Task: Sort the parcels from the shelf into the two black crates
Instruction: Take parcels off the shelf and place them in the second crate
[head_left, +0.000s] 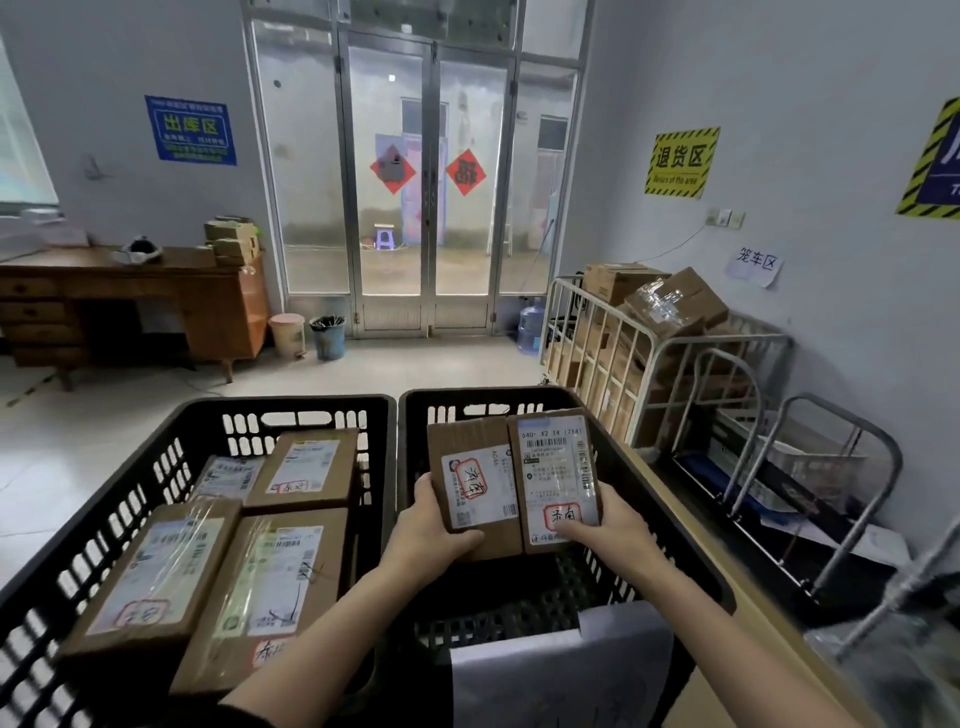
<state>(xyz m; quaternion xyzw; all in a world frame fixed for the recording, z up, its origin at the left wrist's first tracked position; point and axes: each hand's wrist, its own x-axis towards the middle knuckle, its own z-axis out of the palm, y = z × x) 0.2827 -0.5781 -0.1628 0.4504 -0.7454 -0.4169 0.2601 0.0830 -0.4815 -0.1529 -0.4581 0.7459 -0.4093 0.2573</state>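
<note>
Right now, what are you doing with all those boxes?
A person is sorting parcels into two black crates. The left hand and right hand each grip a small cardboard parcel, the left parcel and right parcel held side by side over the right crate. That crate looks empty apart from a white sheet at its near end. The left crate already holds four labelled parcels.
</note>
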